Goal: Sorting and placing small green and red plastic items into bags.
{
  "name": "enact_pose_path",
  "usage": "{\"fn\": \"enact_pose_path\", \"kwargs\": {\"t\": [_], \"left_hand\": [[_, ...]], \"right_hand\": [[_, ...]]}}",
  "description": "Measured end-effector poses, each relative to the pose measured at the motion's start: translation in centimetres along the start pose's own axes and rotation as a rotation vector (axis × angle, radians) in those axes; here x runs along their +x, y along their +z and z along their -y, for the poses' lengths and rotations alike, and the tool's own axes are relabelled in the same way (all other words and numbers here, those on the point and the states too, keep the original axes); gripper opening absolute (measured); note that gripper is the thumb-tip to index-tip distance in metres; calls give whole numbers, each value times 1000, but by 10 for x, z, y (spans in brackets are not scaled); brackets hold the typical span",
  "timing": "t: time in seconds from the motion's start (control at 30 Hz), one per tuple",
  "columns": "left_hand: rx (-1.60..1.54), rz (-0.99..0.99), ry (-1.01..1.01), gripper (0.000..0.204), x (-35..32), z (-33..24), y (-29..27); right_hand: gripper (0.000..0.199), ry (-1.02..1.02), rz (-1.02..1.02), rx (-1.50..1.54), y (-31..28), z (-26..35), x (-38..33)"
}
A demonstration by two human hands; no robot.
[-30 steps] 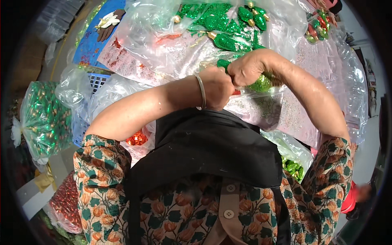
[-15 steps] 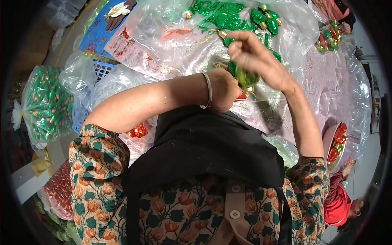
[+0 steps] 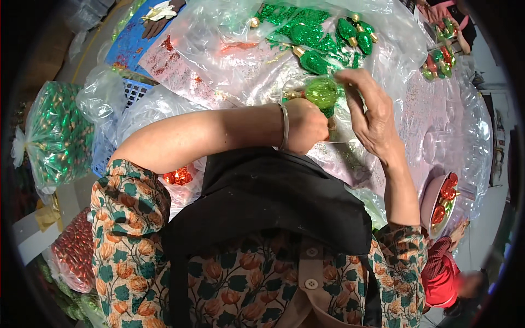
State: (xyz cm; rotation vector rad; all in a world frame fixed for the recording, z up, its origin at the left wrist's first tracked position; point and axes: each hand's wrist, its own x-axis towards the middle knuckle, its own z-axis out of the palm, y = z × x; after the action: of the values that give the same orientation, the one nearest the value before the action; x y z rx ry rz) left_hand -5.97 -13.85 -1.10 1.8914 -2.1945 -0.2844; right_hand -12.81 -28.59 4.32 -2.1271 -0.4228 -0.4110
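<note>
My left hand [image 3: 307,124] is closed in a fist in front of my apron. It grips a small bunch of bulb-shaped ornaments, partly hidden by the fingers. A shiny light-green bulb ornament [image 3: 321,92] rises from this fist, with a gold cap beside it. My right hand [image 3: 374,112] is just to the right, its fingers curved and apart, with nothing visible in them. Its fingertips come close to the light-green ornament. Beyond the hands, a dark-green glittery bulb ornament [image 3: 314,62] with a gold cap lies on the plastic-covered table [image 3: 404,109].
Several green glitter ornaments [image 3: 348,30] lie on loose green glitter at the far side. A blue crate [image 3: 134,94] and a bag of green ornaments [image 3: 63,134] stand left. At right is a pink basin [image 3: 432,191] holding red ornaments. A person in red [image 3: 442,273] is at lower right.
My right hand has moved down and to the right, away from above the bunch. The light-green ornament has shifted up and left and turned. My left hand has stayed closed nearly in place.
</note>
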Motion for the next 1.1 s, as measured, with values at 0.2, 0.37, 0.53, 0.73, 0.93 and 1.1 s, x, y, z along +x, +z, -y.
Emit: {"fn": "enact_pose_path", "kwargs": {"t": [0.2, 0.37, 0.53, 0.73, 0.93, 1.1], "left_hand": [[58, -418, 343, 10, 0, -5, 2], [287, -227, 151, 9, 2, -19, -2], [-66, -508, -120, 10, -44, -20, -61], [45, -438, -140, 23, -13, 13, -51], [74, 58, -337, 40, 4, 42, -47], [221, 84, -150, 53, 20, 53, -33]], "right_hand": [[39, 125, 430, -507, 3, -2, 5], [40, 46, 488, -296, 7, -29, 6], [35, 292, 320, -407, 7, -17, 5], [24, 242, 735, -513, 9, -31, 15], [16, 170, -182, -342, -46, 22, -72], [16, 795, -1128, -588, -112, 4, -332]]}}
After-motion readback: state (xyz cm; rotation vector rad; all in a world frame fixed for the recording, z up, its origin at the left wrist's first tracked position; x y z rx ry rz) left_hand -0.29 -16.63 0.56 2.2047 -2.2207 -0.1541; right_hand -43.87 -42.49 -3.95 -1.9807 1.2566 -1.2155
